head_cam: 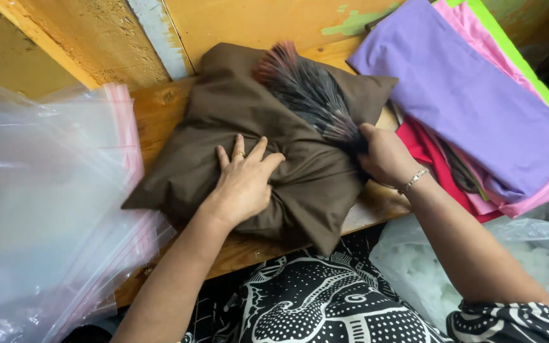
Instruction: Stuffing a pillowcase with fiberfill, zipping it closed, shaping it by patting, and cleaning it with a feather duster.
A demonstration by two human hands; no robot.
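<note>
Head view: brown pillow (287, 159) on the wooden tabletop (160, 114); left hand (244, 181) pressed flat with fingers spread on its near-left half, right hand (384, 155) clamped on the brush (309, 95) lying diagonally across its far-right corner.

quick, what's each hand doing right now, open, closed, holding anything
Left hand: open, fingers spread, pressing flat on the brown pillow; holds nothing.
Right hand: closed in a grip on the handle end of the small bristle brush lying across the pillow.
</note>
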